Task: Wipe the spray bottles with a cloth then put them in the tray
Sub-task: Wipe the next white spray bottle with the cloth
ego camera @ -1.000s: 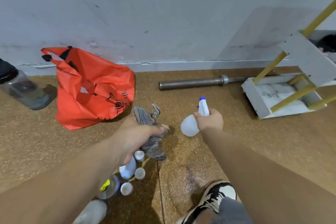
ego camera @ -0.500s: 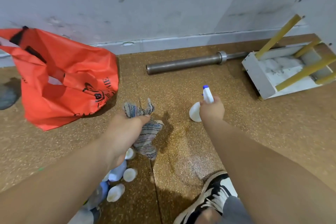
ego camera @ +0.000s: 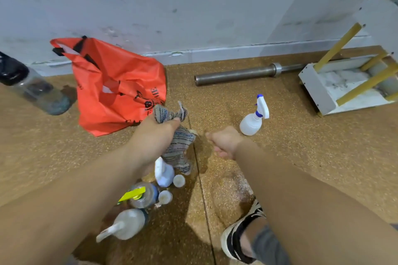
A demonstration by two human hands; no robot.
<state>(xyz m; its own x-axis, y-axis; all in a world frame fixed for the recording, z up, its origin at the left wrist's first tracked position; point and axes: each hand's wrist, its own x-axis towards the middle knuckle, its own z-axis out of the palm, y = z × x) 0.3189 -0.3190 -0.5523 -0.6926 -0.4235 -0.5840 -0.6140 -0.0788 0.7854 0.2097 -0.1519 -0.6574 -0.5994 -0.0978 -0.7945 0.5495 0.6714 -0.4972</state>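
The left hand [ego camera: 159,135] grips one striped cloth [ego camera: 179,146]. The right hand [ego camera: 226,141] holds nothing, its fingers loosely curled. One spray bottle [ego camera: 252,123] stands upright on the floor just beside it, well apart from the one white tray [ego camera: 316,90]. Three other bottles [ego camera: 164,173] are grouped under the left forearm.

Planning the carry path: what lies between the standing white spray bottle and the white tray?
Only bare speckled floor separates the spray bottle from the tray, as the head view shows.

Partial black letters "ME" on orange bag [ego camera: 120,92]
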